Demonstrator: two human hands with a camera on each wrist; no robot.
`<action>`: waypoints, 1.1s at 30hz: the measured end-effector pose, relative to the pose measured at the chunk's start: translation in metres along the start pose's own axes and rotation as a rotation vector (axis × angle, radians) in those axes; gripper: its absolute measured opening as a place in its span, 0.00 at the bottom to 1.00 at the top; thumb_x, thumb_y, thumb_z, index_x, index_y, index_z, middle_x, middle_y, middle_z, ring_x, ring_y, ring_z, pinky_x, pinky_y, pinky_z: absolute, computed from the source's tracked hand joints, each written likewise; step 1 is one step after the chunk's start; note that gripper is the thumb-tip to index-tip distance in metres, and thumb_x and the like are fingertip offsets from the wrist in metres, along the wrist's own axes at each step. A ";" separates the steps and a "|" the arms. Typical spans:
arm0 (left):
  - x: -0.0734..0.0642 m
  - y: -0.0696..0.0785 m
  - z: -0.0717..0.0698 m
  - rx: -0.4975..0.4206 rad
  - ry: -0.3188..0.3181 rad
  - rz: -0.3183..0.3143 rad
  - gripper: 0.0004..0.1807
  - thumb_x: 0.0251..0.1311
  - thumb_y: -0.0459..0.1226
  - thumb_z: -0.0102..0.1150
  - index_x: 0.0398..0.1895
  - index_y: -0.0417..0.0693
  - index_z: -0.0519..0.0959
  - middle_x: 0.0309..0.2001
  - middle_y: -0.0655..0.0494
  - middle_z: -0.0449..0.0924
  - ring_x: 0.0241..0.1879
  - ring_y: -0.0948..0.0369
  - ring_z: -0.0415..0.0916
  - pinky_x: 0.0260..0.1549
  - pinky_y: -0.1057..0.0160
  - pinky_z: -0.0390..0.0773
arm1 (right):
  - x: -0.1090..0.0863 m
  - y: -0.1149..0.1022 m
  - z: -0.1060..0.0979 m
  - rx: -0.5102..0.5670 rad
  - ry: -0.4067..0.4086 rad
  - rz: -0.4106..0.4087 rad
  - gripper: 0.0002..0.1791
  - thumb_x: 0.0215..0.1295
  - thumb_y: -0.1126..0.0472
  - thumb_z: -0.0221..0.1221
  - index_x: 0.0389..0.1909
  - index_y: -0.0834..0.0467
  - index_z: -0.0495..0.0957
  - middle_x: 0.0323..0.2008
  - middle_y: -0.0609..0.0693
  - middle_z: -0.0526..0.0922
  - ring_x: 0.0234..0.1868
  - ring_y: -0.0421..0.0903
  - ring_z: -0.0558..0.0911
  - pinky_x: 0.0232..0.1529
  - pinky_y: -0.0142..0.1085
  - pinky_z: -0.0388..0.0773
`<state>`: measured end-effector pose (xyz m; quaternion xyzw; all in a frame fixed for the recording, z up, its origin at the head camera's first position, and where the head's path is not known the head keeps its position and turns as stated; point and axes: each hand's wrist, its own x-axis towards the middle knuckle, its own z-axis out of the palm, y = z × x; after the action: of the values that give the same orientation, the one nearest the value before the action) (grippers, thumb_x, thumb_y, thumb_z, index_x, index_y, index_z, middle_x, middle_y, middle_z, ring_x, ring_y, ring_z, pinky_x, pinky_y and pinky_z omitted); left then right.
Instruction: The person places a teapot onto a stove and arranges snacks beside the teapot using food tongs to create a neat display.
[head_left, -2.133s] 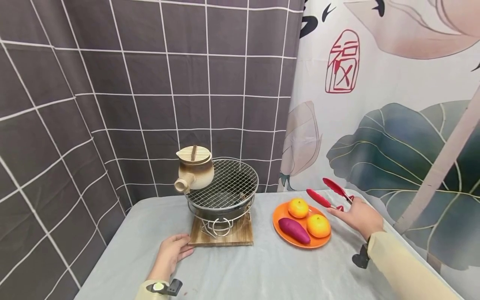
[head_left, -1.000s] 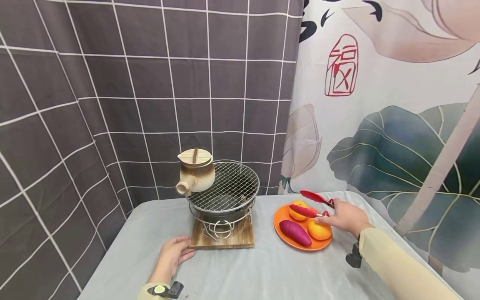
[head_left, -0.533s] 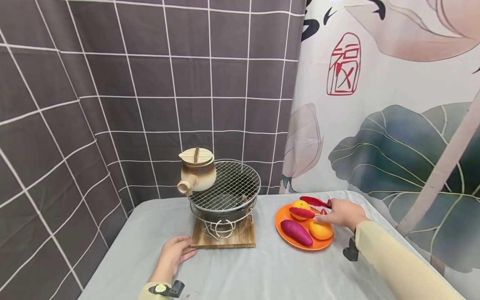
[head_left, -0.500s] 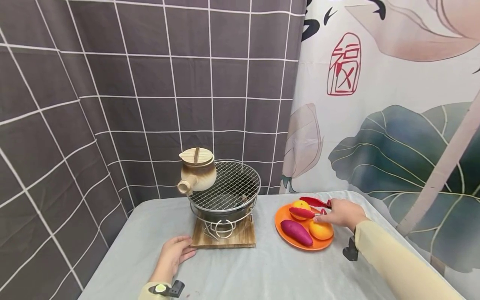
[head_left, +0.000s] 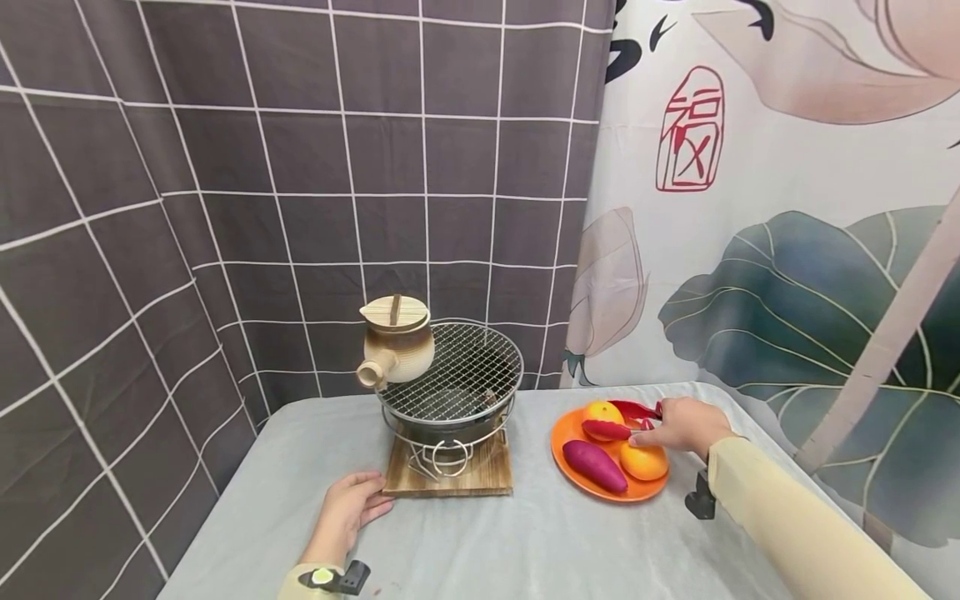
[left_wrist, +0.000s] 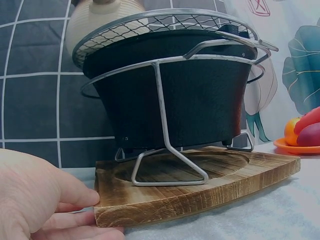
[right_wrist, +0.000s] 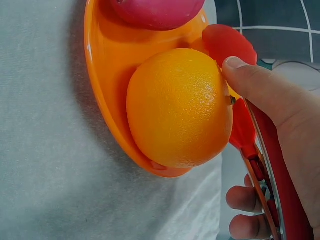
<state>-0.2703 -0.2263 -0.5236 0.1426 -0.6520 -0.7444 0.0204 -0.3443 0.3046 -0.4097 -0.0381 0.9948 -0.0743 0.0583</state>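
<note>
My right hand (head_left: 693, 427) grips red-tipped tongs (right_wrist: 272, 165), seen in the head and right wrist views. Their two red heads (head_left: 606, 430) straddle the farther orange (head_left: 602, 412) on an orange plate (head_left: 566, 475). A second orange (right_wrist: 180, 107) lies right beside my thumb, and a purple sweet potato (head_left: 595, 465) sits at the plate's near left. On the other side, my left hand (head_left: 348, 512) holds the near left corner of a wooden board (left_wrist: 200, 200), thumb against its edge and fingers underneath.
On the board stands a black round grill (left_wrist: 175, 95) in a wire stand, topped by a mesh grate (head_left: 472, 375). A clay pot (head_left: 397, 346) with a wooden lid overhangs the grate's left side. Grey cloth (head_left: 487, 550) covers the table; curtains (head_left: 262, 150) hang behind.
The tongs have swung left and down from the plate's right side, and their heads have narrowed around the farther orange. My left hand stays at the board's corner.
</note>
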 end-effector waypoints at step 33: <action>0.003 -0.004 -0.001 -0.017 -0.008 0.012 0.21 0.66 0.26 0.56 0.57 0.18 0.67 0.42 0.38 0.80 0.34 0.55 0.84 0.40 0.54 0.90 | 0.001 -0.002 -0.007 0.040 -0.023 0.029 0.45 0.44 0.23 0.67 0.40 0.62 0.78 0.29 0.50 0.79 0.31 0.49 0.76 0.27 0.39 0.81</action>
<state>-0.2719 -0.2276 -0.5278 0.1357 -0.6464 -0.7504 0.0235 -0.3463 0.3034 -0.4026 -0.0233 0.9928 -0.0930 0.0715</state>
